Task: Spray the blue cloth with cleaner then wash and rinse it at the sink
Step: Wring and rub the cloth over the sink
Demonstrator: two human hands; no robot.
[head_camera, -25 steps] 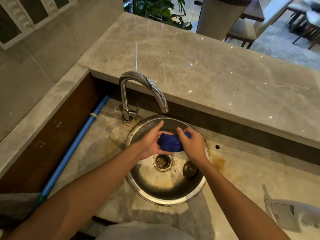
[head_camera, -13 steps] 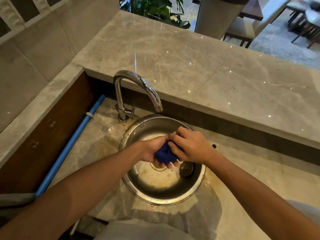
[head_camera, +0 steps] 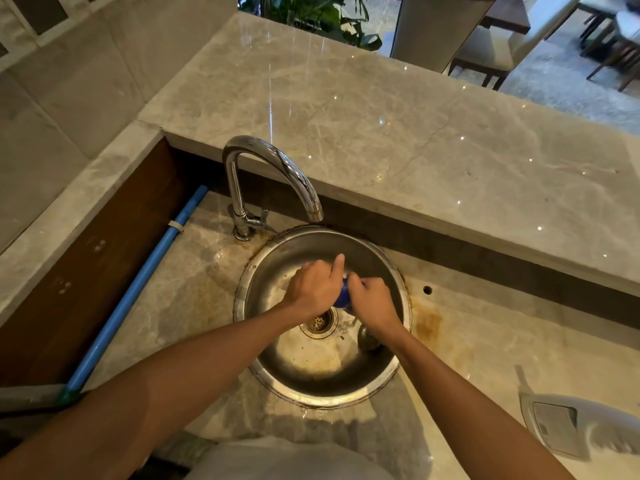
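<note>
Two hands, the left hand [head_camera: 313, 289] and the right hand [head_camera: 372, 299], are squeezed together on the blue cloth [head_camera: 343, 296] over the round sink [head_camera: 242, 299], above the drain [head_camera: 318, 322]; the tap [head_camera: 273, 174] looks dry, maybe

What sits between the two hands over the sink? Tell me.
In the head view, the bunched blue cloth is pinched between the left hand and the right hand, above the round steel sink.
</note>
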